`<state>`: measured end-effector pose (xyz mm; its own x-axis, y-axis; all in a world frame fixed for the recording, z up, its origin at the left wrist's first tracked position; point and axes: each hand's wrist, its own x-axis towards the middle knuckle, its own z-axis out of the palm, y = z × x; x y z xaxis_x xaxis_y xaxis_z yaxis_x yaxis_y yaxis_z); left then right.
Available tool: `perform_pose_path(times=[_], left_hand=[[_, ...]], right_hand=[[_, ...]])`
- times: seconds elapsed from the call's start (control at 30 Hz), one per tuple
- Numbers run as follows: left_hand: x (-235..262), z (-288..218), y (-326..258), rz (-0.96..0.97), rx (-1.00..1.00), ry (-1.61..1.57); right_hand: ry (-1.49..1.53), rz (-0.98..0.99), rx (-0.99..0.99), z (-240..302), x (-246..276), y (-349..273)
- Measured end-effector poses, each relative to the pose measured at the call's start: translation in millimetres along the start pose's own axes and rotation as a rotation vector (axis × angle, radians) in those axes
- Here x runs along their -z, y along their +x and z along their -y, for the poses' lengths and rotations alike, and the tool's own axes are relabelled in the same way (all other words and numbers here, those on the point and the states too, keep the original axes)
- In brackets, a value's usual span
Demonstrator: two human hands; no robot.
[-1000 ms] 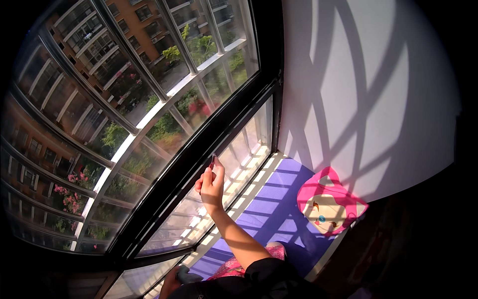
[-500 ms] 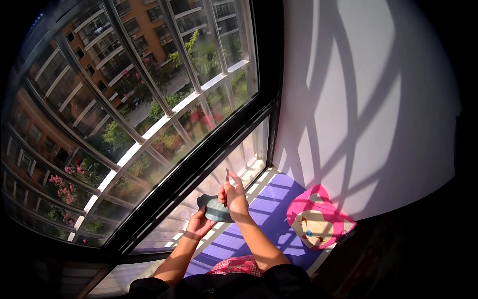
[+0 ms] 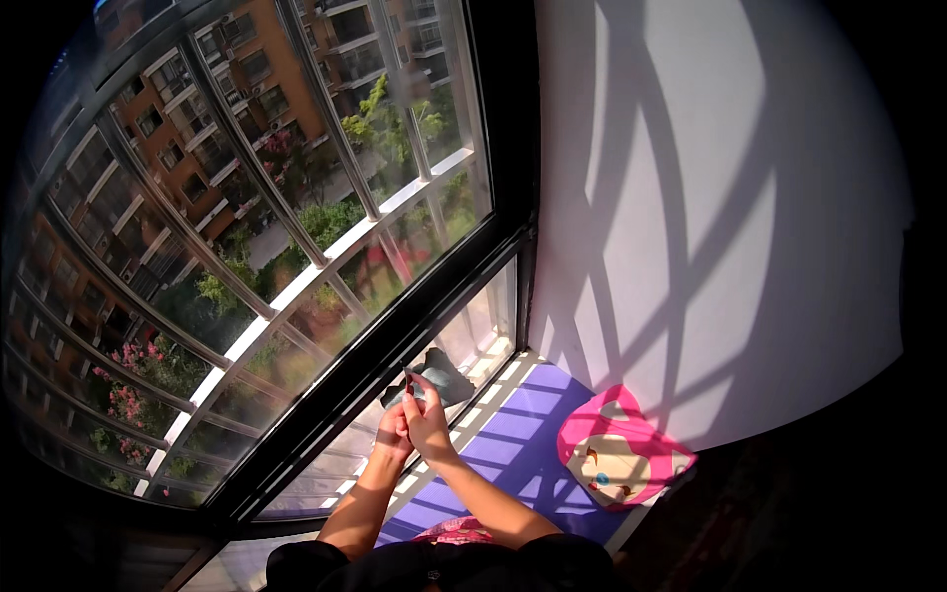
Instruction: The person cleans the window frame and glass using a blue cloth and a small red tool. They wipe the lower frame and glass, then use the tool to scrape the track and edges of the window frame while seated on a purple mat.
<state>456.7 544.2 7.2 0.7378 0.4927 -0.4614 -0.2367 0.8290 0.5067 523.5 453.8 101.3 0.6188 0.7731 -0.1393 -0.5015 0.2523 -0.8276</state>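
Note:
A floppy grey-green piece of knitted-looking fabric [image 3: 449, 383] stands up from my fingers in front of the lower window pane, its edges spreading to both sides. My left hand [image 3: 393, 434] is closed at its lower edge, with the fingers partly hidden behind the other hand. Against it, my right hand [image 3: 426, 422] is pinched closed on the same fabric, thumb and fingers together. Both hands meet at the fabric's near side. Anything thin between the fingertips is too small to make out.
A black-framed window [image 3: 395, 321] with metal bars outside runs along the left. Below lies a purple mat [image 3: 523, 414] on the sill, striped with shadow. A pink character-shaped cushion [image 3: 621, 459] sits against the white wall [image 3: 691, 247]. Pink checked cloth [image 3: 456, 531] lies close to my body.
My right hand has come down from its raised position to meet my left hand. The fabric has turned and now spreads upward above the fingers. The view has shifted slightly.

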Motion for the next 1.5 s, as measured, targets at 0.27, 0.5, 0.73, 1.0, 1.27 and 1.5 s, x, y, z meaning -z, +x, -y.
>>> perform_pose_path(times=[0.27,0.5,0.73,1.0,1.27,1.5], left_hand=[[8.2,-23.1,-6.0,-0.003,-0.18,0.12],[6.4,-22.2,-2.5,-0.008,-0.32,0.347],[4.1,-17.6,3.9,-0.002,-0.495,0.626],[3.7,-15.3,3.1,-0.033,-0.703,0.939],[5.1,-15.9,4.3,-0.064,-0.885,1.219],[-4.6,-14.9,9.4,0.035,-0.84,1.088]], right_hand=[[0.002,-0.069,0.245,-13.9,-37.4,5.6],[0.057,-0.104,0.261,-11.5,-51.2,4.9],[0.166,-0.156,0.176,-14.8,-53.1,9.6],[0.063,-0.141,0.169,-30.7,-53.9,5.8],[-0.007,-0.107,0.216,-20.4,-47.3,5.1],[-0.042,-0.138,0.139,-40.7,-46.0,18.1]])
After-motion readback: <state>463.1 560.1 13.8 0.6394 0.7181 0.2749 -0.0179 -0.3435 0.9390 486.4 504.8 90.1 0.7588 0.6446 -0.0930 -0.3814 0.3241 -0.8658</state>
